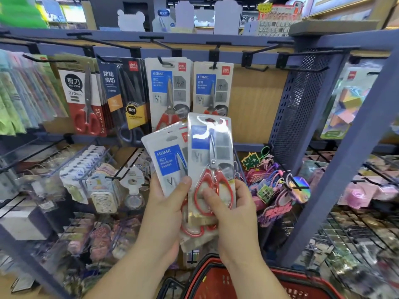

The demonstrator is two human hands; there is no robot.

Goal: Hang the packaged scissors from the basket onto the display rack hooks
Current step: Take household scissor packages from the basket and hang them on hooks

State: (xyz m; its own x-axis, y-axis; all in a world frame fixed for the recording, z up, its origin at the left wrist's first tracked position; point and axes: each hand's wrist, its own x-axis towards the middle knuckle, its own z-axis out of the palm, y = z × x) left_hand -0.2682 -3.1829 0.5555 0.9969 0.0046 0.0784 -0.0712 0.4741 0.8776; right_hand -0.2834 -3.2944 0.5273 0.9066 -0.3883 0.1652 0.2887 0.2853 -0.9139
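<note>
My left hand [166,210] grips a fanned stack of grey scissors packs [166,160] with blue labels, thumb across their front. My right hand [231,210] pinches a single pack of red-handled scissors [210,156] by its lower end, holding it upright just right of the stack. Straight above it, matching packs [212,89] hang on a black rack hook [214,65], with more of the same [168,91] on the hook to the left. An empty hook [255,69] sticks out to the right. The red basket [218,279] sits low, under my wrists.
Other scissors packs [86,98] hang further left. A blue perforated metal divider [302,108] and slanted post [336,169] border the rack on the right. Lower hooks carry small stationery [95,184] and keychains [272,186].
</note>
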